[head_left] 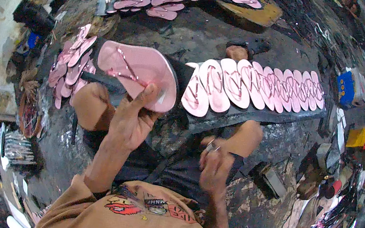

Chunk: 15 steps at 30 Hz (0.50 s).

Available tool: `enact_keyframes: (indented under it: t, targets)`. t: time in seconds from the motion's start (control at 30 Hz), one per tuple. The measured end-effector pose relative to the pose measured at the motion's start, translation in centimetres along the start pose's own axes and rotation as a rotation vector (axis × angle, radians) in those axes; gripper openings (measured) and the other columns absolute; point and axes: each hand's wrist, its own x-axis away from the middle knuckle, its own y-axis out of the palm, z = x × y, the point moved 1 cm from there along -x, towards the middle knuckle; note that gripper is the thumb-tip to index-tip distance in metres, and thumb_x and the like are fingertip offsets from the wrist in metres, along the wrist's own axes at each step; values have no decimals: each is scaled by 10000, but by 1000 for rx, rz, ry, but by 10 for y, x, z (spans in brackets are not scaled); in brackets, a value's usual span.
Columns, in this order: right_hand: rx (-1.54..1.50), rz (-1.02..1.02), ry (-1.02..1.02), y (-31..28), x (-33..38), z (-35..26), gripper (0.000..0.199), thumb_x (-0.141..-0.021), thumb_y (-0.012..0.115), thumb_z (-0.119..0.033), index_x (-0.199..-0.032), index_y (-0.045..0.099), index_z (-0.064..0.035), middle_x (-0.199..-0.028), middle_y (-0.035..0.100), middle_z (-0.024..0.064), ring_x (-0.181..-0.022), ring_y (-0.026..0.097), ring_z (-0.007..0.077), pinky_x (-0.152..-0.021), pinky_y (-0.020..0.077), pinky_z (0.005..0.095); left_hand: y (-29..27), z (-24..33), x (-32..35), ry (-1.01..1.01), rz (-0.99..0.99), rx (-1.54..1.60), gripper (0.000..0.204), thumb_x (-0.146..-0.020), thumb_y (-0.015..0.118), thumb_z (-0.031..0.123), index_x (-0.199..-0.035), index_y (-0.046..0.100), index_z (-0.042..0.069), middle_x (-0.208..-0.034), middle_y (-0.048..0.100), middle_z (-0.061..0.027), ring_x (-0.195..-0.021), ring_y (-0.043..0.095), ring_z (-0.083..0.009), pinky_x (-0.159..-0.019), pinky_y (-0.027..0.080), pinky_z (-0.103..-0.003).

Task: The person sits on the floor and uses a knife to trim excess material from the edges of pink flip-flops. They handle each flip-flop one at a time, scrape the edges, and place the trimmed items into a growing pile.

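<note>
- While the left hand (130,123) clamps a pink sandal (146,70) at ten o'clock, more sandals (264,86) line up toward two.
- Right hand (215,167), near five: blurred; I can't tell its grip.

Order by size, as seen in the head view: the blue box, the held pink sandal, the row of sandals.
1. Row of sandals
2. Held pink sandal (left hand)
3. Blue box
</note>
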Motion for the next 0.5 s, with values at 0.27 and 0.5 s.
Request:
enact_keyframes:
  t: [0.27, 0.5]
  targets:
    - [282, -172, 208, -1, 103, 9, 356, -1010, 522, -409, -911, 561, -70, -729, 621, 173, -627, 636, 406, -527, 475, 460, 5, -22, 14, 0, 118, -26, 399, -904, 752, 125, -1253, 561, 90, -1180, 643, -44, -1126, 644, -189, -932, 588, -371]
    - [429, -156, 61, 8, 16, 12, 408, -1001, 530, -467, -880, 534, -77, -688, 602, 158, -630, 624, 413, -536, 463, 469, -35, -27, 23, -67, 25, -157, 389, -897, 743, 78, -1247, 574, 106, -1147, 641, -36, -1100, 638, -168, -904, 593, -390]
